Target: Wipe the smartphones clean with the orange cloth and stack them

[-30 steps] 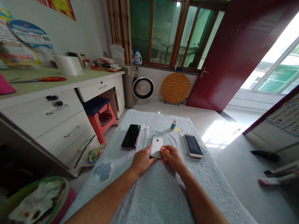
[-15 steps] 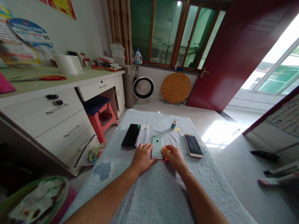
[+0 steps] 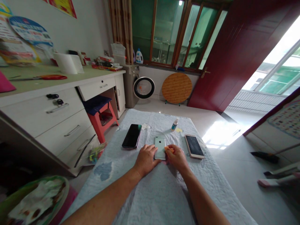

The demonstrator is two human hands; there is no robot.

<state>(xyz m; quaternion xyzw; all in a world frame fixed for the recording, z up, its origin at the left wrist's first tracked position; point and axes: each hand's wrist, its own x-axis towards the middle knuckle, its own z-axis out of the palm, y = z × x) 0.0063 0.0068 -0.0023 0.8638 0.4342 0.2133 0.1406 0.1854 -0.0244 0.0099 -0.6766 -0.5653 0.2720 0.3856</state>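
A pale silver smartphone (image 3: pixel 160 146) lies back up on the light blue cloth, its apple logo showing. My left hand (image 3: pixel 145 158) grips its left side, fingers along the edge and thumb at the lower end. Pinched in my right hand (image 3: pixel 177 158) is a small orange cloth (image 3: pixel 169 149), pressed against the phone's right edge; my fingers hide much of it. A black smartphone (image 3: pixel 132 136) rests to the left, screen up. To the right is a gold-framed smartphone (image 3: pixel 194 146), also screen up. Beyond the middle phone stands a small spray bottle (image 3: pixel 174 125) with a blue label.
The quilted blue cloth (image 3: pixel 150 200) covers the table. A red stool (image 3: pixel 102 120) and a white desk (image 3: pixel 58 117) are on the left, with a waste bin (image 3: pixel 67 190) near the front. A round wooden tabletop (image 3: pixel 177 88) leans by the far wall.
The silver phone has shifted slightly to the right, and both hands have moved along with it. The orange cloth stays at its right edge. The other phones and the bottle have not moved.
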